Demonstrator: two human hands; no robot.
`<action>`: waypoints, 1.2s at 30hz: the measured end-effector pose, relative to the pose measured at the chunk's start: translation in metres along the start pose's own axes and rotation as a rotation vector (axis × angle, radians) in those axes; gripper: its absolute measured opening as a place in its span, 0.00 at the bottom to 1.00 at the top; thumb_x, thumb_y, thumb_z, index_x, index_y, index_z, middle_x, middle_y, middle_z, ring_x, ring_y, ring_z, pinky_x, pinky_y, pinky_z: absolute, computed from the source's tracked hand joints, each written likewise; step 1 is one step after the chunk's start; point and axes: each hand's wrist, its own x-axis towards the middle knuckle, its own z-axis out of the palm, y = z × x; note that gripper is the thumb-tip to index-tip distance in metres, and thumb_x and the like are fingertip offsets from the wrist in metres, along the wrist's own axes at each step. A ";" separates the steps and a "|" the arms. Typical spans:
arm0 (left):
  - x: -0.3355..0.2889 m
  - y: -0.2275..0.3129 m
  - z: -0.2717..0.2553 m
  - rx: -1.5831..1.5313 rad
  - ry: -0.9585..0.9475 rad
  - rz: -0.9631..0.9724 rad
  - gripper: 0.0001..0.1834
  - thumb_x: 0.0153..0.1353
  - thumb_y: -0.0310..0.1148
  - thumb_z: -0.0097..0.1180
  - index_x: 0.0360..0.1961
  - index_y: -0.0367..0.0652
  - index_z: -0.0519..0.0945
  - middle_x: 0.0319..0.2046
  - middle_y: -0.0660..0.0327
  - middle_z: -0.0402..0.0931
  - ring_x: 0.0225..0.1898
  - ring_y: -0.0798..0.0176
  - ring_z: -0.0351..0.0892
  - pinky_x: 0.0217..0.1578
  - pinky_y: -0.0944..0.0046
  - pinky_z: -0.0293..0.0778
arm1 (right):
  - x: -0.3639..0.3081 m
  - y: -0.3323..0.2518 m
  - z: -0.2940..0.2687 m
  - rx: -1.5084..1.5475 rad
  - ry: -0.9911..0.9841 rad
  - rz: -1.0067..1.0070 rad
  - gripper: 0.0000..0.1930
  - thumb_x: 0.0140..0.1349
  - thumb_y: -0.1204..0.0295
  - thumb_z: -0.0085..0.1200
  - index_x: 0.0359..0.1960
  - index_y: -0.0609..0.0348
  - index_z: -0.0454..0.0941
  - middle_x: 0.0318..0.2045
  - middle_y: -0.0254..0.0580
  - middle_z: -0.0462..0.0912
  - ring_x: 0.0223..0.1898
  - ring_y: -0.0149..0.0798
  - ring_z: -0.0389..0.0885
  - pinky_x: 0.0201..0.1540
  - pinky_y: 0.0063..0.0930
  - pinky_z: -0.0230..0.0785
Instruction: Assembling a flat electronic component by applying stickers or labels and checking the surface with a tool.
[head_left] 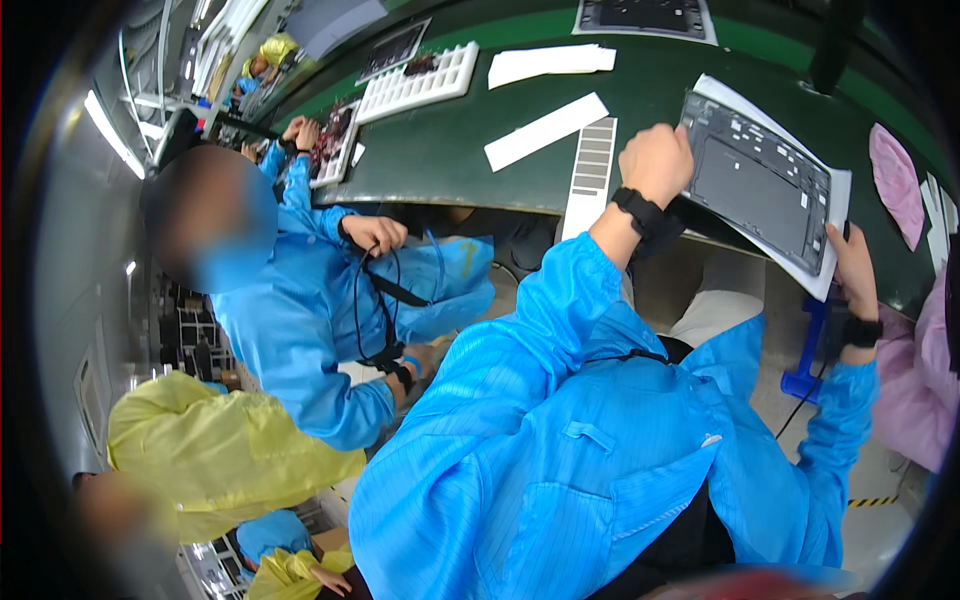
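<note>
A dark grey tablet housing (752, 185), its inner side dotted with small white pieces, lies tilted over a white sheet (836, 235) at the table's front edge. My left hand (657, 165) is closed at the housing's left edge, its fingertips partly hidden. At the near right corner my right hand (853, 265) grips the housing and the sheet, thumb on top. Left of the housing, nearest my left hand, lies a white strip with grey bars (594, 160). Beyond it is a plain white strip (546, 131).
Further white strips (550, 64) and another tablet housing (645, 14) lie farther back on the green table (450, 150). White compartment trays (420, 85) stand at the left. A co-worker in blue (300, 320) sits close on my left. A pink cloth-like piece (895, 185) is at the right.
</note>
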 end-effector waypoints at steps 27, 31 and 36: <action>-0.098 -0.124 -0.022 -0.071 0.027 0.441 0.18 0.56 0.31 0.58 0.49 0.38 0.78 0.55 0.55 0.73 0.60 0.51 0.69 0.56 0.55 0.68 | -0.018 -0.108 0.181 0.344 0.155 -0.221 0.21 0.70 0.55 0.44 0.26 0.57 0.77 0.17 0.29 0.72 0.15 0.22 0.68 0.17 0.15 0.55; -0.074 -0.135 -0.031 -0.133 0.098 0.470 0.20 0.57 0.34 0.58 0.51 0.40 0.77 0.56 0.55 0.72 0.62 0.52 0.67 0.59 0.52 0.65 | 0.002 -0.114 0.226 0.340 -0.071 -0.253 0.13 0.64 0.63 0.56 0.26 0.59 0.76 0.17 0.33 0.76 0.16 0.22 0.72 0.18 0.16 0.59; -0.061 -0.144 -0.023 0.013 0.013 0.491 0.27 0.55 0.42 0.60 0.55 0.45 0.75 0.57 0.59 0.72 0.62 0.55 0.66 0.61 0.46 0.58 | 0.007 -0.107 0.255 0.266 -0.019 -0.255 0.14 0.63 0.63 0.58 0.25 0.59 0.75 0.16 0.33 0.76 0.15 0.21 0.71 0.18 0.16 0.60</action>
